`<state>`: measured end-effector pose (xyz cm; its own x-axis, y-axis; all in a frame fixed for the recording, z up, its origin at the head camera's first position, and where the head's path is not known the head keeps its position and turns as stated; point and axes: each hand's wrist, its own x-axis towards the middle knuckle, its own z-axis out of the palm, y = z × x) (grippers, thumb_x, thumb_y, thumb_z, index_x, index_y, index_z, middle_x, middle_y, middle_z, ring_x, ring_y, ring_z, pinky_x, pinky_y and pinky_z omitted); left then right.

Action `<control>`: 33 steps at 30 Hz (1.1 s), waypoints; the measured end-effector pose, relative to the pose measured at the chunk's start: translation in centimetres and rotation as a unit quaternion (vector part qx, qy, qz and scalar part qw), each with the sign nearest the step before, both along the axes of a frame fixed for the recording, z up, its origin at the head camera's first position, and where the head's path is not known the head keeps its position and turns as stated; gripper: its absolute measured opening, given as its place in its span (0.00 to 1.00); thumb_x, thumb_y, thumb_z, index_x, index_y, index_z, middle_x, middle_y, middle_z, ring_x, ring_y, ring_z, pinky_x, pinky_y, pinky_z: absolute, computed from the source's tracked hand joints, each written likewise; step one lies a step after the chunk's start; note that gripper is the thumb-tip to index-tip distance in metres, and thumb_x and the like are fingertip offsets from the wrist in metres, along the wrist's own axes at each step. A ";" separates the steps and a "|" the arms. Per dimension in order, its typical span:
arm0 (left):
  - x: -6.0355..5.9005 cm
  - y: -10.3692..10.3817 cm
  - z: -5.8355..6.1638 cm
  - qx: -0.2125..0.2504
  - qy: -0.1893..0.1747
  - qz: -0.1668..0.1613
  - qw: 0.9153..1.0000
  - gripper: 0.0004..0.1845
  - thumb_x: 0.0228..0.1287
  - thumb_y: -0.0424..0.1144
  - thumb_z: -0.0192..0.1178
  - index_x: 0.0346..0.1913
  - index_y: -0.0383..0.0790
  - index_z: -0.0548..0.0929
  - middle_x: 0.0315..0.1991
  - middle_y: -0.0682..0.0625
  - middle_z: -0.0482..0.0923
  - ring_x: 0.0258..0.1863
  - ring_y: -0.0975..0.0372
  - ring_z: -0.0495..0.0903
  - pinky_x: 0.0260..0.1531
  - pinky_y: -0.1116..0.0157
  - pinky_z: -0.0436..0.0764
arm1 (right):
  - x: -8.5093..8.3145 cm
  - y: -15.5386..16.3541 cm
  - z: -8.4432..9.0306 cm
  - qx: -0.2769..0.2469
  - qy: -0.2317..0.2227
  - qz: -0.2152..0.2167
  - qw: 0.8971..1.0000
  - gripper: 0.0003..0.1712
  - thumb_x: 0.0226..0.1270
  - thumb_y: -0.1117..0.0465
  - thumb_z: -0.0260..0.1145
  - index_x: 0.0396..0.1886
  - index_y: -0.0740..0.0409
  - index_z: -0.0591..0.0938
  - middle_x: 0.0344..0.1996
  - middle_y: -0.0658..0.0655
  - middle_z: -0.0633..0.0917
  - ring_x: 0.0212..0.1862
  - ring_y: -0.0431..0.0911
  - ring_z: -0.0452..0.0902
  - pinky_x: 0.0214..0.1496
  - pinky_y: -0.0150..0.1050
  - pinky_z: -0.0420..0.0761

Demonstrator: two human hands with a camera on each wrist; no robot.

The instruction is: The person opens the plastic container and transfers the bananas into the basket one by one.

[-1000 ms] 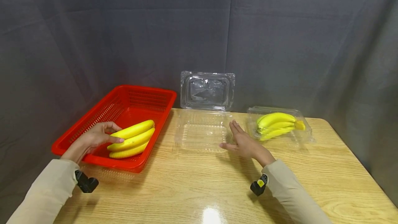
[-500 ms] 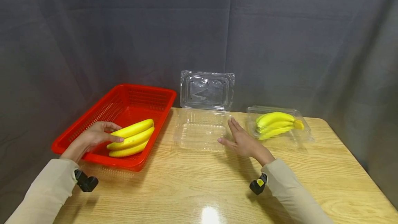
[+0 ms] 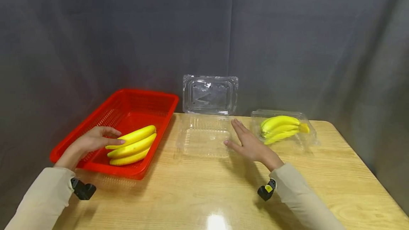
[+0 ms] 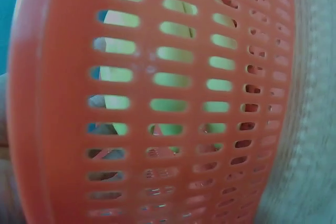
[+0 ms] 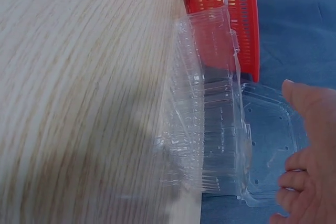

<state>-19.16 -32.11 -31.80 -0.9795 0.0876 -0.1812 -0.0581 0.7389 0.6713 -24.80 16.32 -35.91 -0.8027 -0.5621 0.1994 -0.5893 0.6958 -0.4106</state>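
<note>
Three yellow bananas point(image 3: 134, 147) lie side by side in the red plastic basket point(image 3: 175, 104). My left hand point(image 3: 92, 140) reaches over the basket's near left side, its thumb across the upper banana's end and its fingers extended behind. The left wrist view shows the bananas point(image 4: 173, 56) only through the slots of the basket wall point(image 4: 68, 103). At the middle, a clear hinged container point(image 3: 207, 141) stands with its lid point(image 3: 209, 95) raised. My right hand point(image 3: 254, 144) is beside the container's right edge, fingers straight; contact is unclear.
To the right, another clear container point(image 3: 310, 141) has a bunch of bananas point(image 3: 279, 125) inside and appears closed. Wooden tabletop point(image 3: 185, 191) lies in front. A grey curtain point(image 3: 204, 27) hangs behind the table.
My left hand has eased slightly left, and its fingers have loosened from the upper banana, whose end now shows below the thumb. The right hand stays nearly still. The head view shifts slightly.
</note>
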 end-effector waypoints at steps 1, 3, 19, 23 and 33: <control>0.2 0.0 0.0 -0.002 0.001 -0.002 1.000 0.37 0.61 0.54 0.65 0.61 0.26 0.72 0.58 0.30 0.71 0.54 0.39 0.70 0.51 0.40 0.72 | 0.1 -0.1 0.0 -0.002 0.002 0.000 1.000 0.48 0.73 0.41 0.55 0.75 0.68 0.47 0.75 0.65 0.47 0.75 0.56 0.41 0.72 0.53 0.48; 0.5 0.0 0.1 -0.011 0.005 -0.002 1.000 0.38 0.62 0.56 0.63 0.61 0.26 0.72 0.57 0.30 0.71 0.53 0.39 0.70 0.50 0.41 0.72 | 0.2 -0.2 0.0 -0.002 0.006 0.000 1.000 0.48 0.73 0.41 0.54 0.76 0.67 0.47 0.75 0.65 0.48 0.75 0.56 0.41 0.72 0.53 0.48; 0.8 2.8 2.5 -0.090 0.161 0.012 0.983 0.32 0.65 0.50 0.62 0.58 0.24 0.71 0.54 0.28 0.74 0.47 0.40 0.75 0.44 0.46 0.77 | 1.2 0.1 2.5 -0.028 0.055 -0.001 0.998 0.43 0.72 0.45 0.57 0.76 0.61 0.52 0.73 0.64 0.57 0.72 0.59 0.50 0.69 0.58 0.54; 0.8 4.0 2.9 -0.095 0.181 0.007 0.979 0.29 0.65 0.48 0.62 0.57 0.26 0.73 0.53 0.30 0.75 0.46 0.42 0.75 0.43 0.47 0.76 | 1.5 0.3 2.9 -0.028 0.066 -0.002 0.997 0.42 0.72 0.46 0.58 0.76 0.59 0.53 0.73 0.63 0.58 0.73 0.59 0.50 0.70 0.58 0.53; 1.2 7.6 3.9 -0.085 0.263 -0.019 0.961 0.20 0.66 0.45 0.62 0.52 0.32 0.78 0.49 0.36 0.77 0.47 0.44 0.73 0.47 0.45 0.70 | 2.7 1.2 4.3 -0.027 0.131 0.013 0.991 0.39 0.71 0.46 0.59 0.75 0.57 0.59 0.70 0.62 0.64 0.70 0.60 0.57 0.66 0.60 0.59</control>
<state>-17.96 -24.51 -27.90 -0.9363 0.1375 0.3232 0.2849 0.8354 0.4701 -22.07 17.50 -31.65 -0.7040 -0.5656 0.4295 -0.6987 0.6599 -0.2763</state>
